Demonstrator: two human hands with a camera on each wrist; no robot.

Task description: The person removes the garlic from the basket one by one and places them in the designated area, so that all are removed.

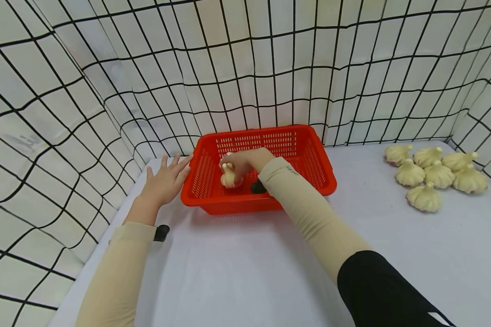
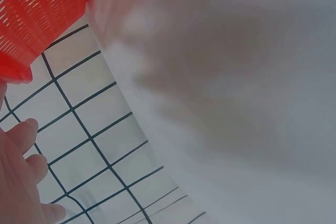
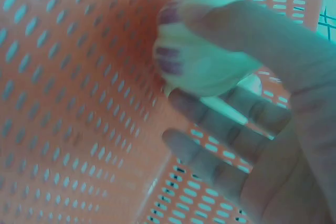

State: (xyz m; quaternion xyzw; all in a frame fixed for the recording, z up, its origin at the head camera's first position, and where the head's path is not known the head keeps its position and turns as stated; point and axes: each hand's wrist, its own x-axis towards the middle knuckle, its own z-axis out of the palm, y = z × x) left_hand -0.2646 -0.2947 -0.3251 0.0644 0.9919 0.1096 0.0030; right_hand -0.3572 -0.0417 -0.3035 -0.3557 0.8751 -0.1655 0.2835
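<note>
A red plastic basket [image 1: 229, 205] with slotted walls stands at the back of the table. My right hand [image 1: 247, 162] reaches down into it and grips a garlic bulb [image 3: 210, 56], thumb over the top and fingers beneath. Purple streaks mark that bulb in the right wrist view. From above, pale garlic [image 1: 230, 178] shows beside the fingers, partly hidden by the hand. At the basket's left end is my left hand [image 1: 163, 182], fingers spread and straight, fingertips right at the rim.
Several garlic bulbs [image 1: 438, 174] lie grouped at the back right of the white table [image 1: 229, 272]. Black grid netting [image 1: 270, 68] over white walls encloses the back and sides, close behind the basket.
</note>
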